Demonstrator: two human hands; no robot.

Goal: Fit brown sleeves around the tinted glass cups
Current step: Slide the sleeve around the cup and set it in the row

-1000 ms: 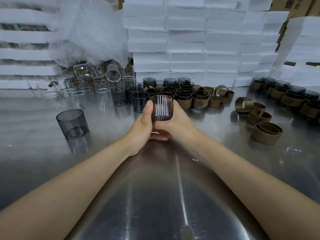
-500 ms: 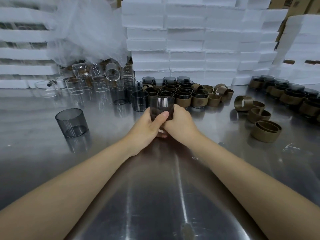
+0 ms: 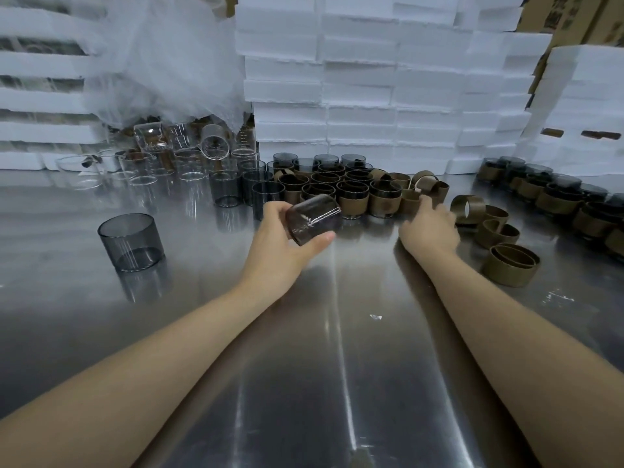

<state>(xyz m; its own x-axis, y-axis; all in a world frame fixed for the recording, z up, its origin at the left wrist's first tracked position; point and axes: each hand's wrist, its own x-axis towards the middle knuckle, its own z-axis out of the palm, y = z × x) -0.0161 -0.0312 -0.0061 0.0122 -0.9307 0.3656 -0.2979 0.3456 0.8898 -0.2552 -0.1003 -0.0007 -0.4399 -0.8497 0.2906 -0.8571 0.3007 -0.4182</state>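
My left hand grips a tinted glass cup, tilted on its side just above the steel table. I see no sleeve on it. My right hand reaches to the right, its fingers stretched to the loose brown sleeves beside the sleeved cups. Whether the fingertips touch a sleeve I cannot tell. More loose sleeves lie right of that hand. A bare tinted cup stands alone at the left.
Clear glasses crowd the back left under a plastic sheet. Another row of sleeved cups runs along the right edge. Stacks of white foam trays wall off the back.
Both hands held the cup upright at the centre. My right hand has let go and moved right to the sleeves. My left hand has tilted the cup.
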